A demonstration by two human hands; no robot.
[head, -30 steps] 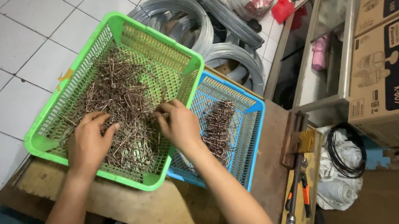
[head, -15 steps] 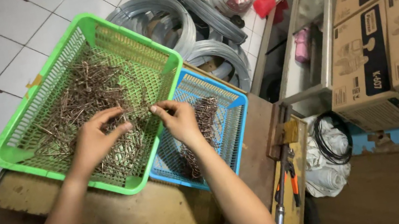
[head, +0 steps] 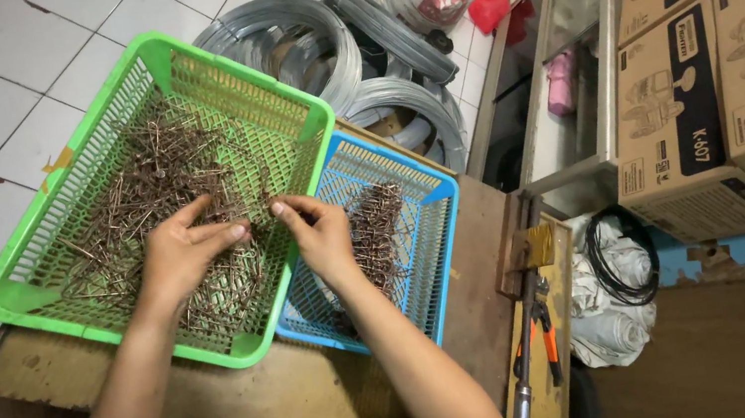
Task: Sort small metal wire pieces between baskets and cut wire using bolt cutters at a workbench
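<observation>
My left hand [head: 179, 256] lies palm down in the green basket [head: 25, 302], fingers bent and resting on the heap of rusty nails [head: 138, 193] that spreads ahead of it and to its left; whether anything is pinched under the fingertips I cannot tell; my right hand [head: 321, 233] sits just beside it across the basket's wall, thumb and forefinger drawn together over that edge, seemingly nipping a nail or two, though they are too small to be sure of; under and beyond this hand the blue basket [head: 441, 228] holds a smaller, neater bunch of nails [head: 376, 229]; both baskets rest on the worn wooden surface [head: 255, 410] nearest my body. I judge the nails stiff, light singly but heavy in a clump, rough with rust so not slippery, sharp at the points and apt to tangle; best taken by the shank near the head, a few at a time. Coils of wire [head: 284, 42] lie on the floor beyond the baskets; pliers [head: 545, 336] to my right.
</observation>
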